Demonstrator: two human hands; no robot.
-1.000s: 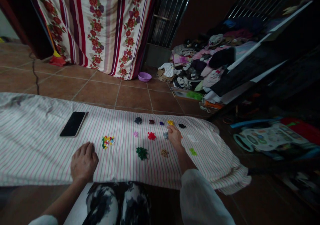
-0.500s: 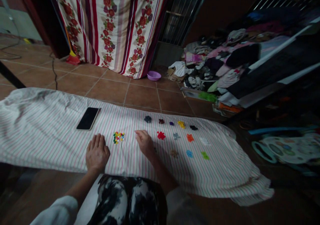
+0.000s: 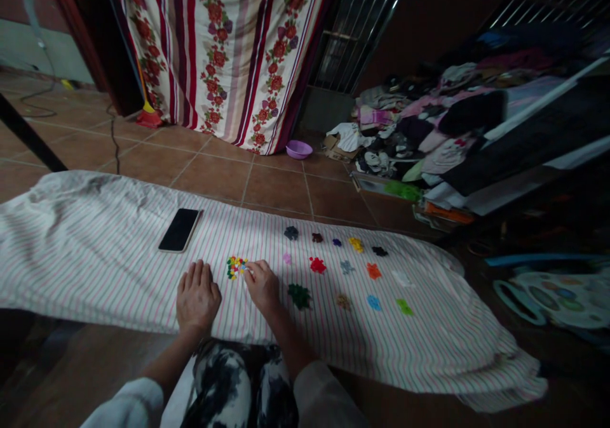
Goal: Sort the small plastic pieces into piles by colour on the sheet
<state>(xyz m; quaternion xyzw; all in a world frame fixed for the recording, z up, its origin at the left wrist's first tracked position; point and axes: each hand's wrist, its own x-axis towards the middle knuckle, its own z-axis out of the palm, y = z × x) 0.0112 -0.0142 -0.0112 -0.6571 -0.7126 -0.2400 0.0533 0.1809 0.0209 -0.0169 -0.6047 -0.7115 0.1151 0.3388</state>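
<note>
My left hand (image 3: 197,296) lies flat on the striped cloth (image 3: 105,250), fingers stretched forward, holding nothing. Just beyond it is a mixed heap of small coloured pieces (image 3: 235,267), mostly yellow, red, green and white. The fingertips of my right hand (image 3: 263,286) are pinched together at the heap's right edge; whatever is between them is too small to tell. Single-colour heaps spread to the right: dark green pieces (image 3: 298,296) nearest that hand, then pink pieces (image 3: 286,258), red pieces (image 3: 317,265), tan pieces (image 3: 343,301), blue pieces (image 3: 374,302) and orange pieces (image 3: 373,271).
A phone (image 3: 180,230) rests on the cloth beyond my left hand. Farther heaps include yellow pieces (image 3: 356,244) and black pieces (image 3: 380,251). On the tiled floor stand a purple basin (image 3: 298,149) and a large pile of clothes (image 3: 429,120), with a curtain (image 3: 233,53) behind.
My right hand has moved left and toward me, to the mixed heap, uncovering the pink and dark green heaps. My left hand stays flat. The whole view has shifted slightly.
</note>
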